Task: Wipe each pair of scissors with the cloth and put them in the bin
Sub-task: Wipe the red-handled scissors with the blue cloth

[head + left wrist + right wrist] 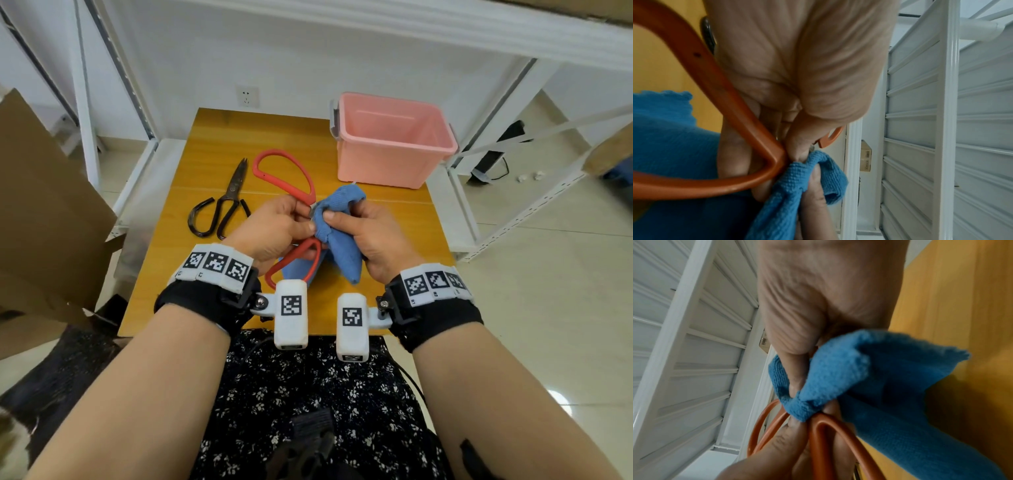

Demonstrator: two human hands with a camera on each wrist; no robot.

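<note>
Red scissors (287, 192) held up over table (212, 137), mid-wipe. Left hand (274, 226) gripping them near the pivot where the two handle loops meet; one loop pointing away toward table's far side, other loop hanging down toward the body. Blades hidden inside cloth (337, 226), so long axis only guessable: probably runs left to right, from left hand into right. Right hand (373, 233) closed round the bunched blue cloth, thumb pinching cloth onto the blade root, touching left fingertips. Rest of cloth draping down below both hands.

Left wrist view: handle loop (719, 100) crossing the palm, thumb clamped at the junction, cloth (797, 186) butted right up against it. Right wrist view: cloth (838, 379) wrapped between thumb and fingers, red handles (828, 434) just beyond.

Judged step: wiping first pair, not yet binned. Pink bin (390, 137) at far right, looks empty, nearer right hand; but left hand has the scissors, so drop would mean reaching across or passing over.

Black scissors (222, 202) flat on table, left of hands, tips pointing away, handles toward the body, nearer left hand, untouched.

Around table: white shelving, cardboard at left, wall socket behind.
</note>
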